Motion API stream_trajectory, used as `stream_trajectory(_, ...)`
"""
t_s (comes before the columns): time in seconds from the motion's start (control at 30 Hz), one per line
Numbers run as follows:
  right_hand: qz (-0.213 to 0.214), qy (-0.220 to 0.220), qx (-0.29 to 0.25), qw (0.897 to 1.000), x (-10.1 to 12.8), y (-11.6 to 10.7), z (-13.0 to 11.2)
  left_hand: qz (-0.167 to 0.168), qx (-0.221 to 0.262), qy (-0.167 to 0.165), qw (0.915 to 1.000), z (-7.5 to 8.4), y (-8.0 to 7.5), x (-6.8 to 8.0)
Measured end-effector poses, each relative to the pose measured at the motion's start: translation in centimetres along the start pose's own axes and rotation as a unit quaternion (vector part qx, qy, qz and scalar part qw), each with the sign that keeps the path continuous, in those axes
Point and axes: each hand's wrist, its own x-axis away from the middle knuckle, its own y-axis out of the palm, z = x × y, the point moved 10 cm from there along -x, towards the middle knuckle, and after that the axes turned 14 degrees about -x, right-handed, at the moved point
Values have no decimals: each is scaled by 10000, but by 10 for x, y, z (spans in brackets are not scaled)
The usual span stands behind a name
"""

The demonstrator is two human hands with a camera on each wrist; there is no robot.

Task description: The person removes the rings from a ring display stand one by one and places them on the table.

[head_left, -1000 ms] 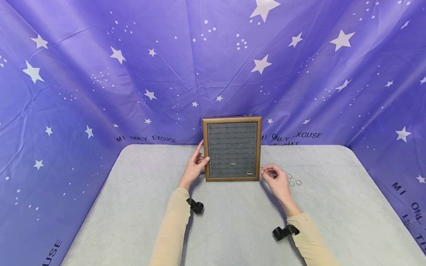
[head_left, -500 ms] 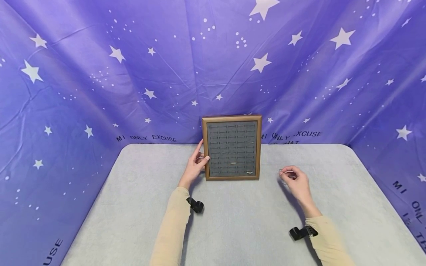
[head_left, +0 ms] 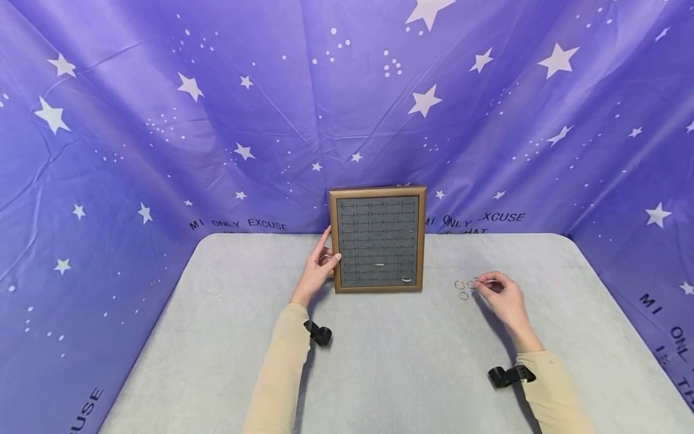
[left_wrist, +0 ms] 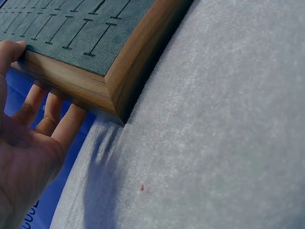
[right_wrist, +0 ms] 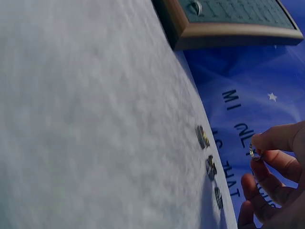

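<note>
A wood-framed ring display [head_left: 378, 290] with a grey slotted pad stands nearly upright at the table's back. My left hand [head_left: 315, 274] grips its left side, thumb on the front of the frame and fingers behind. Two rings show clearly in the slots: a silver ring [head_left: 406, 279] at lower right and a thinner ring [head_left: 379, 264] left of it. To the display's right, my right hand [head_left: 505, 296] pinches a small ring [right_wrist: 251, 151] between thumb and fingertips. Beside those fingertips lie a loose ring [head_left: 459, 284] and a second ring [head_left: 463, 296].
The pale grey table [head_left: 390, 361] ends at a rounded back edge just behind the display. A purple curtain [head_left: 282, 120] with stars and lettering hangs round the back and sides. A black camera [head_left: 509, 376] sits on the right wrist, another camera [head_left: 318, 333] on the left.
My right hand has moved right, away from the display's lower right corner to the loose rings, uncovering some of them. The left hand and display have stayed in place.
</note>
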Motion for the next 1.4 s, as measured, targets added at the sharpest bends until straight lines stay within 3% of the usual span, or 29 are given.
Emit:
stream_trajectory(0.3,-45,342,513,9981,-8,-14,15,0,35,-26,10000,1,0,-1)
stream_trajectory(0.63,-274,330,1145,9925,-17,-11,21,-8,67,-16,10000,1,0,0)
stream_trajectory(0.9,-439,794,1363,9865,-18,-8,31,-12,14,48,10000,0,0,-2)
stream_trajectory(1.1,-545,832,1298,9865,-18,-7,33,-21,33,59,10000,-1,0,-2)
stream_trajectory(1.4,-465,611,488,9959,-14,-13,28,-9,-10,30,10000,-1,0,0)
